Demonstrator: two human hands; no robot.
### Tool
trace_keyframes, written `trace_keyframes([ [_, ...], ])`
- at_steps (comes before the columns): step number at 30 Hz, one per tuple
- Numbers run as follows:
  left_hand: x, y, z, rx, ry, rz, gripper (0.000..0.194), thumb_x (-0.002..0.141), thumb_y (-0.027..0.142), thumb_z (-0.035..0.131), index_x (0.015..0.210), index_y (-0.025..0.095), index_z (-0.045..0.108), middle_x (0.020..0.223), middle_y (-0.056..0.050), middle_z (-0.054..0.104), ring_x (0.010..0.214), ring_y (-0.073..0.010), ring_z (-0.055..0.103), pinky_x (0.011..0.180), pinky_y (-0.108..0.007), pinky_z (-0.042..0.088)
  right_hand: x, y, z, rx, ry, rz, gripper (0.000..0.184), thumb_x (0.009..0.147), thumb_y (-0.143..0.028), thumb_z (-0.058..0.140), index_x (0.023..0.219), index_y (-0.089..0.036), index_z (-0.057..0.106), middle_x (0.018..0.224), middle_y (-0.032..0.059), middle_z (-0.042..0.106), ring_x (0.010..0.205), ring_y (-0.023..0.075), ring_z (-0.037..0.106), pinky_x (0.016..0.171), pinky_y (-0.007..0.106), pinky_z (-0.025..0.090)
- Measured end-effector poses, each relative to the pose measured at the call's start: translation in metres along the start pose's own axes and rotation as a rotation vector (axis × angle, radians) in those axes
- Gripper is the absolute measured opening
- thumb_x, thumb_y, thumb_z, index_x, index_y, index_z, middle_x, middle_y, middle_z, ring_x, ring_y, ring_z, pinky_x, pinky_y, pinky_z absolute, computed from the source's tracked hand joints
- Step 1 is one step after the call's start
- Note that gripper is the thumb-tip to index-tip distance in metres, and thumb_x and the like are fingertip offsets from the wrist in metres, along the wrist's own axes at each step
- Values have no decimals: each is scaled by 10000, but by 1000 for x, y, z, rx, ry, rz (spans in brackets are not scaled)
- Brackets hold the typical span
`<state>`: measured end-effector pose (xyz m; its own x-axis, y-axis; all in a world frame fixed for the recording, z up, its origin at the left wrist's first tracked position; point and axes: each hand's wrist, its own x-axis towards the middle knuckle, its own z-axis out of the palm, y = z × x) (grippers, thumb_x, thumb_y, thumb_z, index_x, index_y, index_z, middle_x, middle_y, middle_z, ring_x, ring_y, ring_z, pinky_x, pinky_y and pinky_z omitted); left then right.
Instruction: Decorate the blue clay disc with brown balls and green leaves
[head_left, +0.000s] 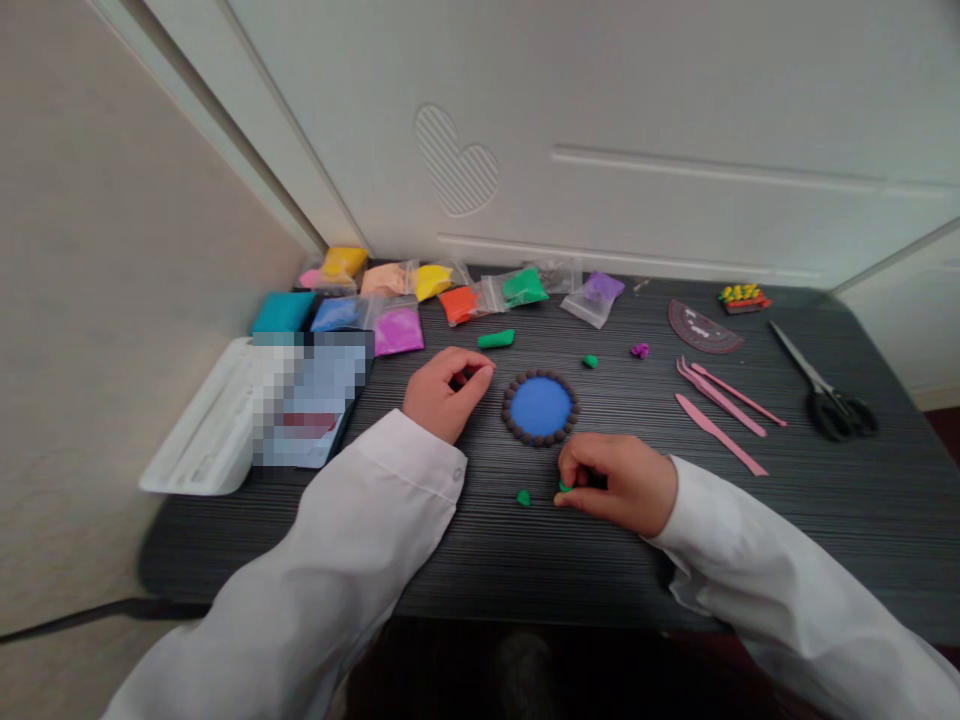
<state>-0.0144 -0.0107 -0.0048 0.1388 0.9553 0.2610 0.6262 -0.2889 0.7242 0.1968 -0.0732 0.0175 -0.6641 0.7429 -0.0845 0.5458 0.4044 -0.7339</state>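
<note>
Here the right hand [619, 484] has its thumb and fingers clamped on a small green clay piece [565, 487], low over the counter [465, 570] and just beside the near edge of the blue disc [541, 405]. The left hand [441, 396] sits across the disc, thumb and finger together at the tips, with nothing visible between them.

For good shaping, it's light, even pressure: a hard squeeze would likely flatten so small a bit or leave fingerprints. Turning it between the fingertips keeps the form regular, and matching it against its neighbours keeps sizes even. The right wrist wants to stay clear of the disc's dark brown beads [509, 413], as a brush could dent them.

Now the count! Green clay: one roll [496, 340], two loose lumps, one beyond the disc [591, 361] and one nearer the person [523, 497], plus the pinched piece. One magenta lump [640, 351]. One disc, ringed by roughly twenty beads, too small to count surely. Three pink tools [720, 433], one pair of scissors [817, 385], one protractor [701, 330], one little yellow-and-red model [744, 298], one white tray [202, 420]. Along the back and left, about ten coloured clay packets [398, 329]; overlaps blur that tally.
</note>
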Motion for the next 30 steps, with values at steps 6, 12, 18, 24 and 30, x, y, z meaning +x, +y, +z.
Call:
trace_keyframes([
  [6,0,1,-1,-6,-3,-12,188,742,307,489,784,168,610,779,-13,607,694,-111,539,636,-232,424,1,-6,-2,67,26,79,182,676,-254,604,735,-182,448,603,-60,448,516,51,399,488,167,325],
  [12,0,1,-1,-8,-4,-19,192,742,309,493,785,165,613,783,-14,607,702,-112,539,638,-231,420,-1,-5,1,86,0,62,191,692,-263,590,808,-185,461,605,-62,445,506,48,396,488,165,332],
  [18,1,2,0,-21,-9,-15,191,750,294,489,779,148,609,773,-18,594,701,-104,526,644,-219,406,0,-4,15,-67,-5,-48,233,738,-279,539,943,-174,510,641,-29,497,573,77,450,560,194,365],
  [24,1,2,0,-22,-16,-6,188,750,288,485,770,148,608,767,-16,590,695,-102,519,641,-216,400,3,-11,29,-365,-27,-149,314,801,-337,436,1081,-206,492,834,32,602,756,156,529,686,283,367],
  [30,1,1,0,-21,-12,-14,197,749,299,477,767,154,609,767,-18,597,699,-109,526,643,-224,406,3,-10,28,-275,17,-102,182,801,-343,445,858,-195,534,793,12,589,737,124,522,683,239,377],
])
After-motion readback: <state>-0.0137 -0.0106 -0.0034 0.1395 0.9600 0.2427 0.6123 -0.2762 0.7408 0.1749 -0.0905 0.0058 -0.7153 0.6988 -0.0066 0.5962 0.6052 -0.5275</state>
